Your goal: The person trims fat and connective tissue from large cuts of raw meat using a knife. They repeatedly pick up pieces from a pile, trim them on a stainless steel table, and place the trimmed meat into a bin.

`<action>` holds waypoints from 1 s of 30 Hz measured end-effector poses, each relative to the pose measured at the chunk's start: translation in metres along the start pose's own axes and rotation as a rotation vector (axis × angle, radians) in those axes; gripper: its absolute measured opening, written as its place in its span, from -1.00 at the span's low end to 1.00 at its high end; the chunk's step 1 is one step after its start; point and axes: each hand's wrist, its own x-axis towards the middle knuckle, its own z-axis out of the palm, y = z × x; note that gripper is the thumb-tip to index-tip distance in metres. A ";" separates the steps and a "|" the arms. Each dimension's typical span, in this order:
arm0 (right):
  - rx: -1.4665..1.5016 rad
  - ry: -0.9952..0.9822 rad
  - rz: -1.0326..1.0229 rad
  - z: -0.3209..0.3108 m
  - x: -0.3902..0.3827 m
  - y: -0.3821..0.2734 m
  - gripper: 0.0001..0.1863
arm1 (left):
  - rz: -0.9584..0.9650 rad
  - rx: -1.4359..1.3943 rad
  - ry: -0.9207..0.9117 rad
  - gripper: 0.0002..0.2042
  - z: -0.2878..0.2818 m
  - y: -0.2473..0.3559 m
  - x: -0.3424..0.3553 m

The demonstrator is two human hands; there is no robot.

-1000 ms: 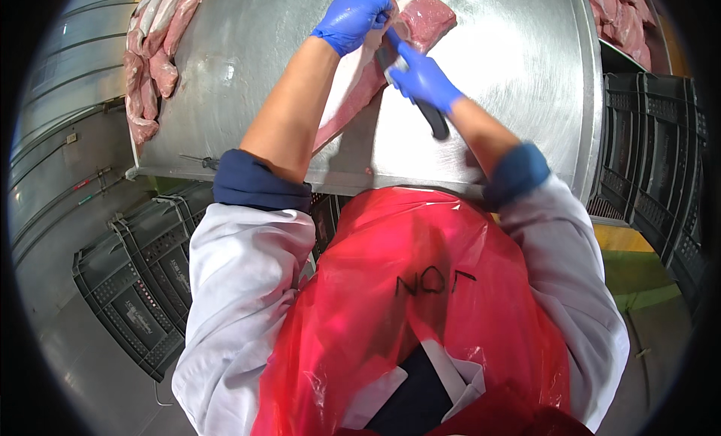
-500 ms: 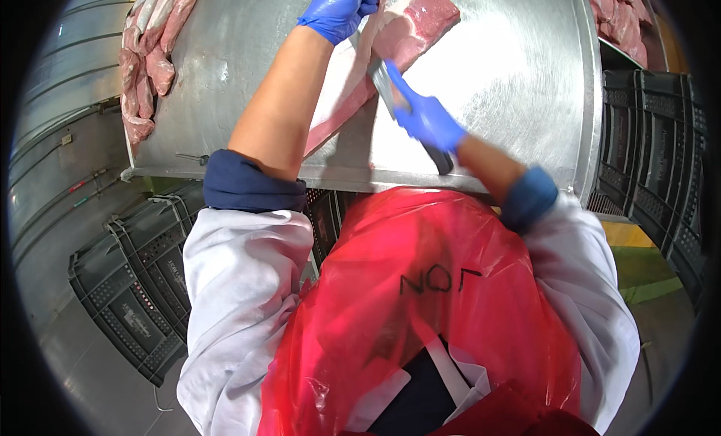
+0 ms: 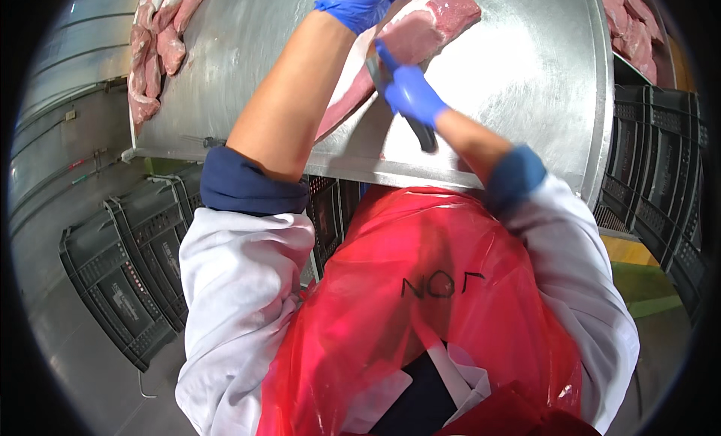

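Note:
A long slab of pink meat with a white fat layer [image 3: 438, 24] lies slantwise on a metal table. My left hand [image 3: 357, 8], in a blue glove, is closed on the slab's far part at the picture's top edge; its fingertips are partly cut off. In my blue-gloved right hand [image 3: 413, 94] is a knife [image 3: 426, 138], its dark handle sticking out toward me. The index finger stretches along the blade, which lies against the near side of the meat. My left forearm hides part of the slab.
Several meat pieces [image 3: 154, 49] are heaped along the left edge of the metal table [image 3: 526, 83]. More meat [image 3: 631, 27] sits in a container at the far right. Black crates stand at the left [image 3: 124, 286] and right [image 3: 650, 154]. A thin dark tool [image 3: 206, 141] lies by the near edge.
My right hand and the knife have moved left and away from me along the meat. The left hand keeps its hold. The whole view has shifted slightly.

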 end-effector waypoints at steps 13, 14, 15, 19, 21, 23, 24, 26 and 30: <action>0.024 0.000 0.019 0.047 0.001 -0.024 -0.10 | 0.031 -0.106 -0.038 -0.87 -0.021 0.032 -0.020; -0.010 0.012 0.002 0.060 -0.028 -0.019 -0.09 | 0.038 -0.149 -0.049 -0.88 -0.023 0.036 -0.023; 0.050 -0.044 0.004 0.066 -0.061 -0.017 -0.05 | 0.051 -0.189 -0.054 -0.88 -0.023 0.043 -0.027; 0.033 0.074 -0.022 0.068 -0.002 -0.023 -0.13 | 0.014 -0.231 -0.218 -0.89 -0.018 0.056 -0.036; -0.012 0.148 0.049 0.076 0.021 -0.032 -0.15 | 0.023 -0.216 -0.173 -0.89 -0.018 0.058 -0.036; -0.117 0.180 -0.065 0.106 -0.002 -0.007 -0.13 | 0.055 -0.226 -0.150 -0.88 -0.022 0.067 -0.042; -0.011 0.013 0.082 0.101 -0.046 -0.038 -0.11 | 0.083 -0.252 -0.143 -0.88 -0.028 0.073 -0.050; 0.175 0.062 -0.068 0.125 -0.085 -0.012 -0.12 | 0.121 -0.294 -0.211 -0.88 -0.028 0.085 -0.060; -0.246 0.241 -0.228 0.115 0.021 -0.011 -0.19 | 0.115 -0.269 -0.331 -0.89 -0.015 0.090 -0.068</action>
